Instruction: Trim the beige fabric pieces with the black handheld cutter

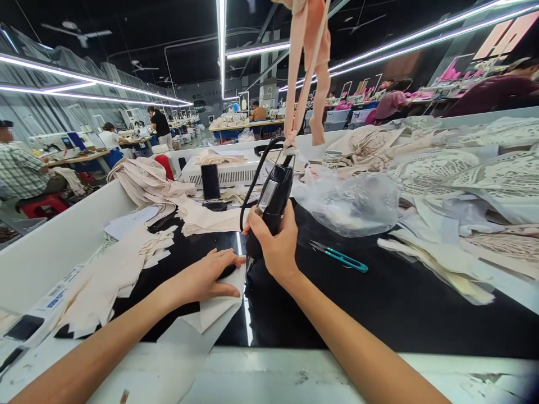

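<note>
Worktable (400,314): black top with a white rim; it carries both of your hands and everything listed below.
Lace heap (484,163): white openwork pieces piled well to the right of your grip, running on to the far right edge.
Beige cut pieces (109,275): loose stack to the left of your flat hand, near it but not touching.
Plastic bag (353,202): clear and crumpled, just to the right of the gripped tool, beyond your knuckles.
Hanging strap (309,67): pink-beige cloth strips coming down from above, meeting the top of the tool.
Black hand tool (273,196): upright with a slight tilt, its lower body inside your right fist; a black cord (255,174) loops out on its left side.
Pale fabric piece (214,311): lies on the black top under your left palm, its corner pointing toward you.
Right hand (275,247): closed tight around the tool's lower body, fingers wrapped, thumb on the near side.
Left hand (206,278): spread flat, palm down, pressing the pale piece; fingertips point at the tool's base, just short of it.
Teal snips (339,257): lying flat on the top, just to the right of your right wrist, untouched.
</note>
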Motion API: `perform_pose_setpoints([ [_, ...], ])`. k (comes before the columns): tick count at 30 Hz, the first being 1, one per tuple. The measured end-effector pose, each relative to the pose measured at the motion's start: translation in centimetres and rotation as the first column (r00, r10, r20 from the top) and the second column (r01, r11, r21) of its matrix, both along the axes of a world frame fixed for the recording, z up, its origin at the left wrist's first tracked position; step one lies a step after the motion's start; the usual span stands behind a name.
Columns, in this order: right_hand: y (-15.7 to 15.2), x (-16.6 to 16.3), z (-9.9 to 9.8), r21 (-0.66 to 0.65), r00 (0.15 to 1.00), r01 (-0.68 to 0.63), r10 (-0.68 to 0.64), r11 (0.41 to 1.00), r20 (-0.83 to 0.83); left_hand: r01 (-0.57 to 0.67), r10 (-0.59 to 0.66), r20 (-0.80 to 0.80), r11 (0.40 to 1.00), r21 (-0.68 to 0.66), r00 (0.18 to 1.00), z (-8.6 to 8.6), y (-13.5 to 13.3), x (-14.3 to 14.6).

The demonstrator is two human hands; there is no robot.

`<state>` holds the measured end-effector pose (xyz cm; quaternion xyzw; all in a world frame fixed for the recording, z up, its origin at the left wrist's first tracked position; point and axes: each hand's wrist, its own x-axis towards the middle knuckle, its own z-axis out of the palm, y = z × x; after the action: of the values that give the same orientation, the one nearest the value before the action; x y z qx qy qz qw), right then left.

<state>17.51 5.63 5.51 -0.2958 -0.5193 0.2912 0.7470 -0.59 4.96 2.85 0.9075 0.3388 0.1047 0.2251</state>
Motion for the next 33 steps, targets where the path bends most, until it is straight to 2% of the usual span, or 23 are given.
perform_pose_setpoints([
  [14, -0.39, -0.78, 0.23, -0.034, 0.999, -0.021, 0.02, 0.999, -0.024, 0.005, -0.005, 0.037, 1.0, -0.017, 0.999, -0.62, 0.26, -0.11],
  [33, -0.35, -0.7, 0.13, -0.025, 1.0, 0.002, -0.001, 1.0, 0.009, 0.005, -0.003, -0.136, 1.0, 0.02, 0.991, -0.12, -0.27, -0.51],
])
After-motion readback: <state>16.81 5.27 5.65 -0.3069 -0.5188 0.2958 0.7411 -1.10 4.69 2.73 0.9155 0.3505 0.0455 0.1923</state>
